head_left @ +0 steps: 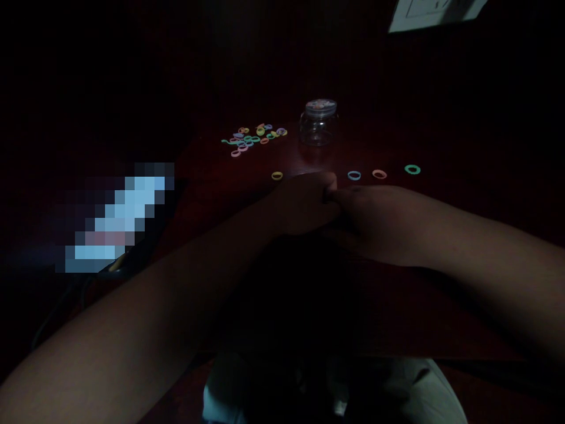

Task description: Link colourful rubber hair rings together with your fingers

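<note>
My left hand (306,203) and my right hand (377,221) meet low over the dark red table, fingertips together. Fingers of both are curled closed; whatever they may hold is hidden by the hands and the dimness. Just beyond them lies a row of small elastic hair ties: a yellow one (277,178) left of my left hand, then a blue one (354,179), a pink-orange one (379,177) and a green one (412,173) past my right hand. Farther back at left is a loose pile of pastel hair ties (248,140).
A clear jar (318,126) with a patterned lid stands behind the hands. A lit, pixelated screen (128,212) is at the left, with a cable below it. A white wall plate (435,13) shows at top right. The table's front edge (353,355) runs above my lap.
</note>
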Motion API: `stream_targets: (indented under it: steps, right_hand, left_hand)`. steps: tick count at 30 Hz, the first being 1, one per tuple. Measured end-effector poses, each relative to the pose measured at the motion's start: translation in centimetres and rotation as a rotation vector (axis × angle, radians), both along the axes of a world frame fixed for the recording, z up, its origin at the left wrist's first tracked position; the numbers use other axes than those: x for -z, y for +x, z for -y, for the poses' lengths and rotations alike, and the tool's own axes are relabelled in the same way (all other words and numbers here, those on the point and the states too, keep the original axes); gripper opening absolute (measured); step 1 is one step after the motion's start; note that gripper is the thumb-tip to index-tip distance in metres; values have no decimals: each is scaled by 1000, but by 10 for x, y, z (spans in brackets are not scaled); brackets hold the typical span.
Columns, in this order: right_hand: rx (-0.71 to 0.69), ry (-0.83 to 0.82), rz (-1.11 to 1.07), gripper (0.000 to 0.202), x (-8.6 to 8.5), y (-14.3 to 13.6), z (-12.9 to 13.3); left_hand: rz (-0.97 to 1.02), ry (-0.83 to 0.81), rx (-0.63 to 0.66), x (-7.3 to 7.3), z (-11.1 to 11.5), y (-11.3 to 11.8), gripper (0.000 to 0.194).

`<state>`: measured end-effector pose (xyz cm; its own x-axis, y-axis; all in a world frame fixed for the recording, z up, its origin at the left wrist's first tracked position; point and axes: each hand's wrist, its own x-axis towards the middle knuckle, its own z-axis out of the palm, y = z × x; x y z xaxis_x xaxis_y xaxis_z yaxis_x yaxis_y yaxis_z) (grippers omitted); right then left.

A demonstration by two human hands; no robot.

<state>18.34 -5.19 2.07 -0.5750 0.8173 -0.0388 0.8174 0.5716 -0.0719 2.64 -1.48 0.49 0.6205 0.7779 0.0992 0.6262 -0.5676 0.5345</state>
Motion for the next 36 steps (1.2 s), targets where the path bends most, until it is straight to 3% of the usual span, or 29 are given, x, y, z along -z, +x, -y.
stream_targets:
  steps: [36]
  right_hand:
    - [1,31,12,50,2,0,0]
  left_hand:
    - [-4,19,-4,1,0,0,16]
